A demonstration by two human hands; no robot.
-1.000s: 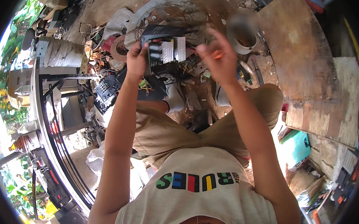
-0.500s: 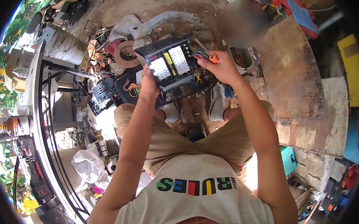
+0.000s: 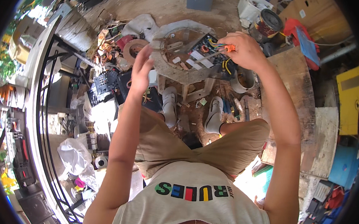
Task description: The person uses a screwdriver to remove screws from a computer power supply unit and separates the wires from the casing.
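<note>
My right hand (image 3: 246, 50) is closed around an orange-handled screwdriver (image 3: 230, 48), whose long grey shaft points down and to the left. Coloured wires (image 3: 216, 44) run from the same hand to a black electronic unit (image 3: 209, 39) with pale panels. This unit is tilted over the far right part of a round, worn stand (image 3: 181, 74); whether it rests there or hangs cannot be made out. My left hand (image 3: 140, 75) is raised left of the stand, its fingers apart and nothing in them. A rusty disc (image 3: 135, 49) lies beyond its fingertips.
Dark electronic parts (image 3: 106, 84) and scrap are heaped on the left, near a metal frame (image 3: 39, 104). Right of the stand are a round metal container (image 3: 243, 81) and a wooden board (image 3: 292, 93). A paint bucket (image 3: 268, 24) stands far right. Hand tools (image 3: 237, 109) lie by my right foot.
My left hand has let go of the black unit and moved left, its fingers opening. My right hand has carried the unit, wires and screwdriver away to the right, over the stand.
</note>
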